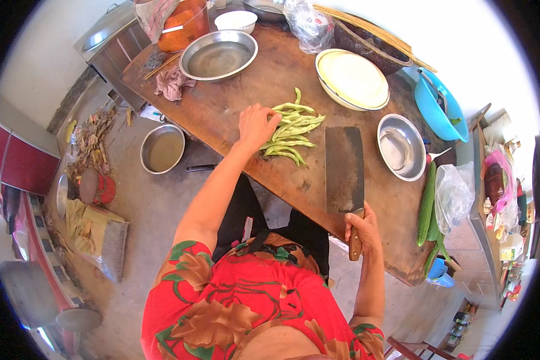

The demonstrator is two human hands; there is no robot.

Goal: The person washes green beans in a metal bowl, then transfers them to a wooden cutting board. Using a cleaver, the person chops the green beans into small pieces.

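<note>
A pile of green beans [295,125] lies on the worn wooden table, most of them pointing the same way. At the pile's left end, the fingers of my left hand [258,125] are bent and closed about the bean ends; the fingertips are partly hidden. My right hand [364,230] grips the wooden handle of a cleaver [344,171] near the table's front edge. Its broad dark blade lies flat-side up over the table, pointing away from me, just right of the beans and apart from them.
Around the wooden table [270,72] stand a steel basin of water [219,55], a covered enamel basin [353,79], a steel bowl [401,147], a blue basin [441,108] and cucumbers [426,201]. A pot of water [163,149] is below the table's left edge.
</note>
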